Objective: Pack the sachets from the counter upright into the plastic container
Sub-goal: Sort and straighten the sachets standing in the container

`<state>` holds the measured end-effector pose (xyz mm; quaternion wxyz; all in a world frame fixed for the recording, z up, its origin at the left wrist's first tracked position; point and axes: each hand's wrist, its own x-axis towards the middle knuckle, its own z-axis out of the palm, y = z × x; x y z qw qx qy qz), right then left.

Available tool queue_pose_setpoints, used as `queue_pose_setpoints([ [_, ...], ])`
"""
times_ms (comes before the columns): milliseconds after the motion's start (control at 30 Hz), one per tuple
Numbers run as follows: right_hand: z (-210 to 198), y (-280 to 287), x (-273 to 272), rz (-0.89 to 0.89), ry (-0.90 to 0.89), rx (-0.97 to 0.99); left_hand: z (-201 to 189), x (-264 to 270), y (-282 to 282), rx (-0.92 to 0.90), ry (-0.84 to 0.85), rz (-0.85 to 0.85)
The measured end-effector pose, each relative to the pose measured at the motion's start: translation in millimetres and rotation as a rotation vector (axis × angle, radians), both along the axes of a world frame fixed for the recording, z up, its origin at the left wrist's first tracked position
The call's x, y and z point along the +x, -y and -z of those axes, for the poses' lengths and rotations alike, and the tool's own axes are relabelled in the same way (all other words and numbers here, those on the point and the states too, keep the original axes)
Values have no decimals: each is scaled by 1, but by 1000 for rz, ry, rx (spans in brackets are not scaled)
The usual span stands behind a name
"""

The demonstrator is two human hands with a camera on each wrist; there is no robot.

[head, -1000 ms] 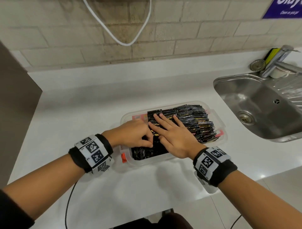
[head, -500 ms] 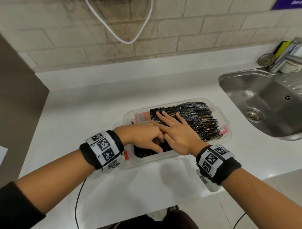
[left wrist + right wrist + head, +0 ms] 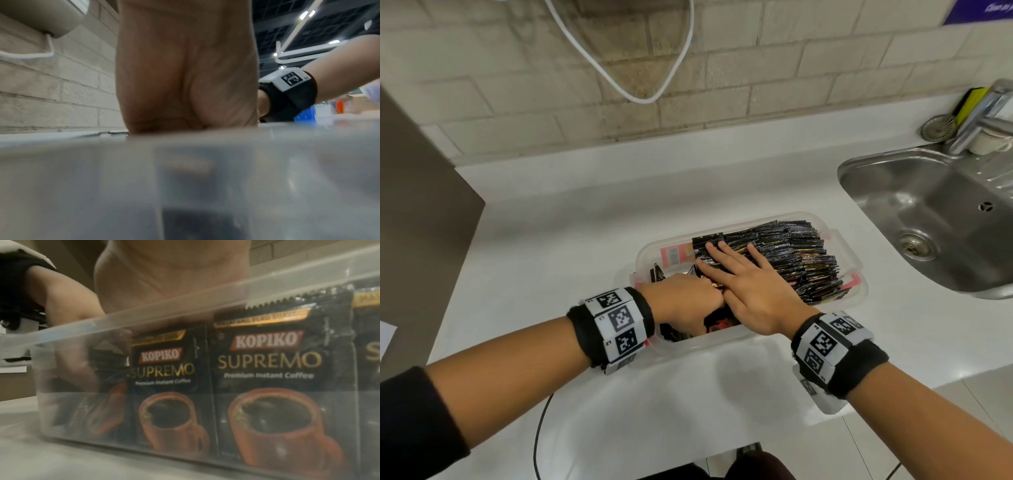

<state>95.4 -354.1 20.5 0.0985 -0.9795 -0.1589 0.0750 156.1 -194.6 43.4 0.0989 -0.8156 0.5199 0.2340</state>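
Both hands are in the tub (image 3: 854, 270): right hand (image 3: 753, 291) flat, fingers straight, pressing the upright sachets (image 3: 787, 253); left hand (image 3: 681, 301) curled beside it, can't tell if it's holding any.

sachets (image 3: 281, 363) | "KOPIKO SUPREMO" | "Premium Instant Coffee"

Packed sachets (image 3: 791, 253) filling the container (image 3: 858, 263) rightward; open gap only at left end, occupied by 2 hands; bare counter (image 3: 551, 240) around.
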Motion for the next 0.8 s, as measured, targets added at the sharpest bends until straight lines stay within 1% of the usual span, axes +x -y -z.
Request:
queue_pose_setpoints([
  [67,0,0,0,0,-2,6,4,-3,-1,-20,56,-3],
  [167,0,1,0,5,0,18,9,-7,-3,-73,84,-27],
  [267,0,1,0,6,1,24,11,-7,-6,-144,74,-31],
  [400,0,1,-1,8,6,24,8,-5,-10,-175,23,28],
  [567,-2,1,-2,10,11,42,1,0,-19,-216,142,114],
  [700,-1,1,-2,16,15,51,-2,2,-25,-248,198,153],
  [800,0,1,-2,16,17,52,-1,6,-29,-267,288,245],
])
